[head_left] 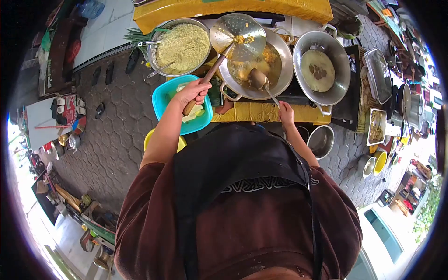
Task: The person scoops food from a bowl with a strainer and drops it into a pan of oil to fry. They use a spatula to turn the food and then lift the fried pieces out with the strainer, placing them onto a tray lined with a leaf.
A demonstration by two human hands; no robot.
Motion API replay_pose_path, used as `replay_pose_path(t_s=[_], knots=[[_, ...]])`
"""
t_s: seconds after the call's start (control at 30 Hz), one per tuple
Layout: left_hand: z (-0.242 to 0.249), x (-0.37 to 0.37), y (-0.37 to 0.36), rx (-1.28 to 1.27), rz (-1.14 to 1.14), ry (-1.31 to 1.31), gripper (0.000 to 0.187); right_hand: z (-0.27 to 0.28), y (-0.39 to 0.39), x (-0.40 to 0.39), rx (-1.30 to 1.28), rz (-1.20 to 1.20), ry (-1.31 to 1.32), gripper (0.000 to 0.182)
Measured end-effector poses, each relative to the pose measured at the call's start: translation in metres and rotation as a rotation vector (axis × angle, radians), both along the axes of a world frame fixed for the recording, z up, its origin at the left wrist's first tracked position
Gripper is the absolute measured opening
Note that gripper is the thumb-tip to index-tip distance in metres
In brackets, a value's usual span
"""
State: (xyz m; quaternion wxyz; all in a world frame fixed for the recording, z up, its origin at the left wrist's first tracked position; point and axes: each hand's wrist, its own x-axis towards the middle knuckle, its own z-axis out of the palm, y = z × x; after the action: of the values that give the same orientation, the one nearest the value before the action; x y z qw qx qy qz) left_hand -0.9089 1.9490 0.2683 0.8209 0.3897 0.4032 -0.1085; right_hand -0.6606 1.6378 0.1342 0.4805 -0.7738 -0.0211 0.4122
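Note:
My left hand [192, 93] is wrapped round the wooden handle of a large round skimmer [223, 33]. Bits of golden food cling to its perforated disc, which is above the left part of a wok [283, 56] of bubbling oil. My right hand [285, 113] grips the thin handle of a ladle [258, 78], its bowl at the oil in that wok. Golden pieces [269, 56] show in the oil, partly hidden by the skimmer. Under my left forearm and hand stands a turquoise tub [160, 103] holding pale pieces [196, 113].
A metal basin [152, 52] of pale yellow mixture, with spoons in it, stands at the left. To the right, a second wok [344, 65] holds oil with dark patches. Yellow cloth [261, 112] covers the near edge. A metal pot [321, 141] sits lower right.

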Motion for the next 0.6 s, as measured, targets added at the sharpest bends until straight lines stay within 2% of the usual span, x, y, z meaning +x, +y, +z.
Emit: replay_pose_path(t_s=[0.13,0.3,0.43,0.6], knots=[[0.007,-0.002,-0.001,-0.016,0.033,-0.047,0.019,-0.021,-0.001,-0.012,0.046,-0.054,0.091,0.025],[0.006,-0.006,0.002,0.017,0.029,-0.073,0.019,-0.033,0.002,-0.021,0.181,-0.169,0.345,0.025],[0.004,-0.009,0.002,0.094,0.029,-0.018,0.019,-0.038,-0.006,-0.022,0.251,-0.158,0.443,0.027],[-0.020,-0.015,0.000,0.179,0.018,0.116,0.019,-0.029,-0.015,-0.028,0.324,-0.232,0.533,0.028]])
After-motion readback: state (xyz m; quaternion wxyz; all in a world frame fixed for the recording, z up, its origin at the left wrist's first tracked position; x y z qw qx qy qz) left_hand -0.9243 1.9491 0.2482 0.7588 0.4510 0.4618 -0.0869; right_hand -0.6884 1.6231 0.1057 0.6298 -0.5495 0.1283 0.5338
